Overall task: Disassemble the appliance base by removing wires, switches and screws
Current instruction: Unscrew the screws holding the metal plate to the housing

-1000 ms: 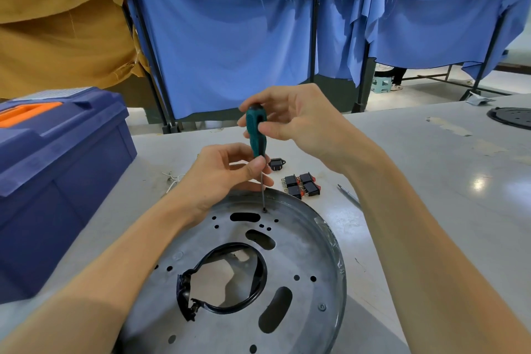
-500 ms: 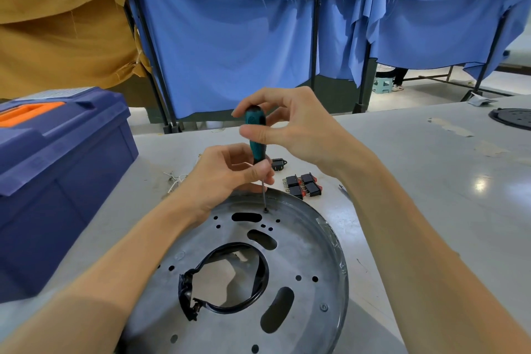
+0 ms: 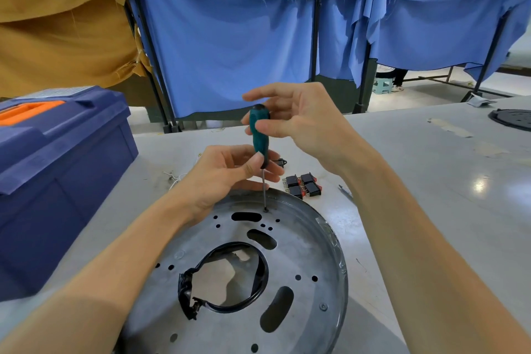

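Screwdriver (image 3: 259,135) upright on a screw (image 3: 265,210) near the base's (image 3: 301,253) far rim.
Right hand (image 3: 301,123) pinches the handle top; left hand (image 3: 227,172) pinches its lower end. Base lies flat on the tabletop (image 3: 431,181): toolbox (image 3: 57,181) close at left, switches (image 3: 303,185) just beyond the rim.

The left of the frame is blocked by a blue toolbox (image 3: 57,181) standing on the desk (image 3: 431,181). The lower centre is taken by the round base (image 3: 301,238), with switches (image 3: 303,185) grouped just beyond its rim. Bare desk is left at right.
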Tool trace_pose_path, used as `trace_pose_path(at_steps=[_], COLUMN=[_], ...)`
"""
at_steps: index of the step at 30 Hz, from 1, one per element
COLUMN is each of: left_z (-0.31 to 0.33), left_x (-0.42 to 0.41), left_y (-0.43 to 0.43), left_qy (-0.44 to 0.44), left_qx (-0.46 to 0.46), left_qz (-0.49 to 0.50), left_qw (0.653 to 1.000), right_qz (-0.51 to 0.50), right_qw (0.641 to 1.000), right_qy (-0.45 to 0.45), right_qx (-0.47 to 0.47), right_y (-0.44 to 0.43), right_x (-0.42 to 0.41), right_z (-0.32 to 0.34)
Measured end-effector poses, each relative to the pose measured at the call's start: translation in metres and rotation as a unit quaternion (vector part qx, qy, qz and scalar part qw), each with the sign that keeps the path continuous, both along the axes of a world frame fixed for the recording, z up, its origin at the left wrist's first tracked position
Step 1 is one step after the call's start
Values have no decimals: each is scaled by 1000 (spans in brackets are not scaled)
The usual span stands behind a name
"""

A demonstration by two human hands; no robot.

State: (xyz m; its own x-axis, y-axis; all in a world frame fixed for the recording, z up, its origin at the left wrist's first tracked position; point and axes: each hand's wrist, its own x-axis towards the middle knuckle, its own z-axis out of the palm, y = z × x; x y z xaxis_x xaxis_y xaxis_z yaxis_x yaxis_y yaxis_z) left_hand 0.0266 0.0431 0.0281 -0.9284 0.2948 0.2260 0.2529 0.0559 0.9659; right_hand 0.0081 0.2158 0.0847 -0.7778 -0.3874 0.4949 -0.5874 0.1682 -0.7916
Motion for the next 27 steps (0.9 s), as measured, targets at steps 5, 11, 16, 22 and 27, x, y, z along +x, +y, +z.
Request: trace_pose_path(at_steps=[5, 11, 16, 22, 27], left_z=[-1, -1, 1, 0, -1], left_x=[0, -1, 1, 1, -1], left_y=[0, -3, 0, -1, -1], left_qy=[19, -4, 16, 0, 4], left_qx=[-10, 0, -9, -22, -27], left_qz=[32, 9, 47, 5, 43], left_qw=[999, 1000, 999, 1000, 999], right_qz=[3, -14, 5, -22, -5], right_qw=[999, 999, 998, 999, 999], right_qy=[14, -5, 2, 11, 9], right_qx=[37, 31, 55, 42, 45], right_y=[-4, 2, 0, 2, 0], right_x=[6, 0, 5, 1, 3], right_z=[-1, 1, 1, 2, 1])
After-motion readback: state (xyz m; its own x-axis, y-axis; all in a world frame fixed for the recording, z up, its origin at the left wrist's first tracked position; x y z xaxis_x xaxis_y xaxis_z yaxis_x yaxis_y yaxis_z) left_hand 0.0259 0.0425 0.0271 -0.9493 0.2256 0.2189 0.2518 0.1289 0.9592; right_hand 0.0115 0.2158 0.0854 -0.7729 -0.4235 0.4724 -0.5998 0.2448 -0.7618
